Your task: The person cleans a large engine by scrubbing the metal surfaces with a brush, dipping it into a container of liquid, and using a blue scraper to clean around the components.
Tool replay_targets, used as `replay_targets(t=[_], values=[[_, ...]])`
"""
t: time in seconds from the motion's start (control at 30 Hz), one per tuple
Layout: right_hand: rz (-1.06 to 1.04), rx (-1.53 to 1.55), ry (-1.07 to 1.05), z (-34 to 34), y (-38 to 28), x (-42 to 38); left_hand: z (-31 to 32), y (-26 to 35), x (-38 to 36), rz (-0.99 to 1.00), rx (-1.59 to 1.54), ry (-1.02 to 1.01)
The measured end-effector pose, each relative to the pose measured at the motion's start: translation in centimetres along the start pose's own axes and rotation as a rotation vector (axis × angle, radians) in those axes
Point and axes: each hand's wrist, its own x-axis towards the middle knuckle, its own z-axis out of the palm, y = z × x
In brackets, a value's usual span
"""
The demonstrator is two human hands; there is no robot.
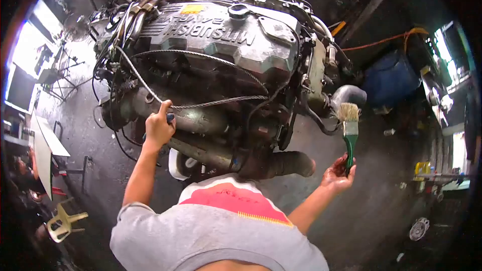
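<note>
A large engine [201, 45] with a grey MITSUBISHI valve cover fills the upper middle of the head view. Across its near side runs a braided steel cable [221, 101], bent sharply at the fingertip of my left hand [159, 128]. The fingers of that hand are closed around a dark blue handle [170, 117], whose other end is hidden. On the right, my right hand [339, 176] grips a paintbrush [350, 138] by its green handle. Its pale bristles point up, near a grey metal pipe elbow [349, 96] on the engine.
A white container [176, 164] is partly visible beneath the engine. A beige plastic stool [64, 221] lies at lower left. To the right are a blue drum [391, 78], an orange cord [376, 44] and a round metal part [419, 229] on the dark floor.
</note>
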Motion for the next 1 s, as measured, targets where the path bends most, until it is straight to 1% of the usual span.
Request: replay_targets(t=[0.03, 0.1, 0.17, 0.2, 0.23, 0.3, 0.33, 0.37, 0.43, 0.5, 0.57, 0.63, 0.7, 0.73, 0.8, 0.83, 0.93, 0.97, 1.0], values=[[0.018, -0.002, -0.017, 0.1, -0.1, 0.0, -0.8, 0.7, 0.2, 0.011, -0.019, 0.019], [0.014, -0.027, 0.04, 0.5, -0.8, 0.2, -1.2, 1.5, 2.1, 0.016, 0.006, -0.02], [-0.002, 0.025, 0.031, 0.6, -1.0, 1.3, -0.9, 2.3, 5.0, 0.014, 0.11, -0.079], [0.004, 0.055, -0.042, -0.3, -1.3, 2.2, -1.1, 3.1, 6.6, -0.002, 0.085, -0.065], [0.001, 0.069, -0.03, -1.0, -1.7, 2.7, -1.6, 4.3, 8.4, -0.019, 0.059, -0.054], [0.016, 0.056, -0.051, -1.7, -2.6, 4.0, -1.8, 3.8, 12.3, 0.261, 0.032, 0.128], [0.012, 0.064, -0.052, -1.9, -3.0, 4.6, -3.7, 6.9, 13.6, 0.108, 0.002, 0.137], [0.0, 0.056, -0.023, -2.0, -3.2, 5.0, -3.8, 8.0, 15.2, 0.108, -0.029, 0.193], [0.008, 0.04, 0.008, -2.2, -3.1, 5.7, -3.6, 13.4, 16.6, 0.124, -0.041, 0.223], [0.058, 0.047, -0.012, -2.3, -3.2, 6.4, -0.9, 17.1, 18.0, 0.307, -0.03, 0.152], [0.105, 0.06, -0.021, -2.6, -3.0, 7.2, -0.2, 23.5, 18.3, 0.262, 0.041, -0.056], [0.145, 0.078, -0.036, -2.9, -3.0, 7.5, 3.3, 26.6, 19.5, 0.404, 0.112, -0.076], [0.195, 0.091, -0.037, -2.9, -3.1, 7.7, 7.1, 27.8, 21.7, 0.502, 0.175, -0.217], [0.185, 0.065, -0.033, -3.0, -3.0, 7.9, 7.0, 28.4, 22.1, 0.502, 0.178, -0.209], [0.188, 0.083, -0.032, -3.6, -3.1, 8.0, 7.0, 30.0, 23.1, 0.479, 0.369, -0.451], [0.194, 0.093, -0.021, -3.8, -3.1, 7.9, 7.2, 30.2, 23.4, 0.489, 0.365, -0.445], [0.195, 0.079, 0.001, -4.1, -3.5, 7.1, 7.8, 29.5, 23.9, 0.664, 0.508, -0.448], [0.208, 0.09, 0.008, -4.1, -3.5, 7.0, 7.6, 28.9, 24.4, 0.742, 0.47, -0.434], [0.19, 0.08, 0.027, -4.1, -3.5, 7.0, 7.3, 28.4, 25.4, 0.729, 0.415, -0.446]])
